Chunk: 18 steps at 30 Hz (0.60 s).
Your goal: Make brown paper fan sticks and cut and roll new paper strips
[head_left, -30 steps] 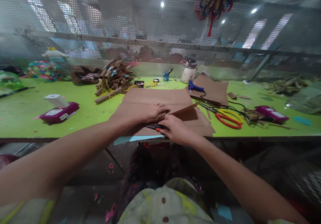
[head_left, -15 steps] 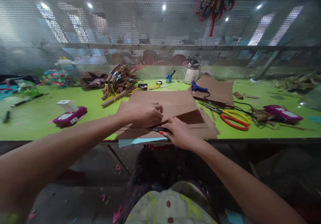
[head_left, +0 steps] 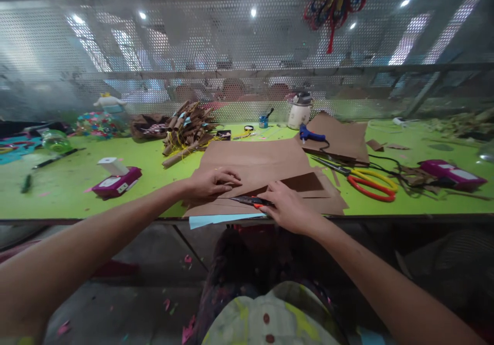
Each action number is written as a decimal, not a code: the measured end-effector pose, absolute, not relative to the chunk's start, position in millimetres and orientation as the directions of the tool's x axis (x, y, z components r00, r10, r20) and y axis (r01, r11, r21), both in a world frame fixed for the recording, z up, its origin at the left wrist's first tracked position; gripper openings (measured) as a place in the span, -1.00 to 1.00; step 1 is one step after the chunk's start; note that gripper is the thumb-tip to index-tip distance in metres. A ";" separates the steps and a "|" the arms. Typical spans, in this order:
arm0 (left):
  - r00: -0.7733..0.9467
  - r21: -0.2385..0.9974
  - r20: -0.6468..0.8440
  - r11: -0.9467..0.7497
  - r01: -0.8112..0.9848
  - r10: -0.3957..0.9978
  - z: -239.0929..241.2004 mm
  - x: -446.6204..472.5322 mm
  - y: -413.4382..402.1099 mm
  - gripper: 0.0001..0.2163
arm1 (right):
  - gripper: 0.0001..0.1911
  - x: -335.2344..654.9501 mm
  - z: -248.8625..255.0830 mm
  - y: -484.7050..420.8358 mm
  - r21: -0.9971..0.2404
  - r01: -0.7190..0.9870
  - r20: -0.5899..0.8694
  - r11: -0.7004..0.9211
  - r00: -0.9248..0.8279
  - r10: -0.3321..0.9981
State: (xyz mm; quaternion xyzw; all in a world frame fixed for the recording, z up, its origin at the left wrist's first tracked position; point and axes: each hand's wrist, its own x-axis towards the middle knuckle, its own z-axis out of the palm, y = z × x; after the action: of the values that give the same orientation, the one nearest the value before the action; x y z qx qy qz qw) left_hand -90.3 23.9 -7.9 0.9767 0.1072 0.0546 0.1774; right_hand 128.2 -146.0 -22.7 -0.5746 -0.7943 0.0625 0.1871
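Note:
A stack of brown paper sheets (head_left: 254, 159) lies on the green table (head_left: 69, 180) in front of me. My left hand (head_left: 210, 183) rests on the top sheet with its fingers stretched flat, pressing the sheet down near a fold. My right hand (head_left: 287, 208) grips a red and black utility knife (head_left: 250, 201) at the near edge of the paper, its blade pointing left along the sheet. A light blue sheet (head_left: 219, 219) sticks out from under the brown paper at the table's edge.
Yellow and red scissors (head_left: 366, 180) and a blue glue gun (head_left: 311, 135) lie to the right. Rolled brown paper tubes (head_left: 189, 126) are piled behind. A purple box with a white roll (head_left: 116, 177) is on the left, another purple box (head_left: 453, 174) far right. A perforated metal screen stands at the back.
My left hand has slid toward me and to the left on the paper, its fingers now flat. The raised paper flap has dropped lower. My right hand still holds the knife at the near edge.

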 end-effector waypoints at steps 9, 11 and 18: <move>0.968 0.411 0.027 -0.885 0.218 0.251 -10.8 -91.2 28.6 -0.68 | -0.73 121.0 -19.3 -138.9 -0.337 0.881 0.198 0.333 -0.280 0.939; 0.967 0.420 0.037 -0.882 0.212 0.250 -11.9 -90.9 29.5 -0.68 | -0.74 121.7 -20.0 -138.4 -0.352 0.875 0.197 0.333 -0.279 0.940; 0.968 0.463 0.041 -0.863 0.202 0.249 -9.5 -85.4 27.0 -0.68 | -0.73 115.2 -22.2 -135.0 -0.302 0.895 0.218 0.329 -0.271 0.937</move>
State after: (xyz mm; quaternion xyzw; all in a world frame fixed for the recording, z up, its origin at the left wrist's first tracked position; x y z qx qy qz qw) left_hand -85.4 27.0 -9.5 0.9639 0.1169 0.0496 0.2341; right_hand 115.2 -135.0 -22.2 -0.5760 -0.7951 0.0594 0.1804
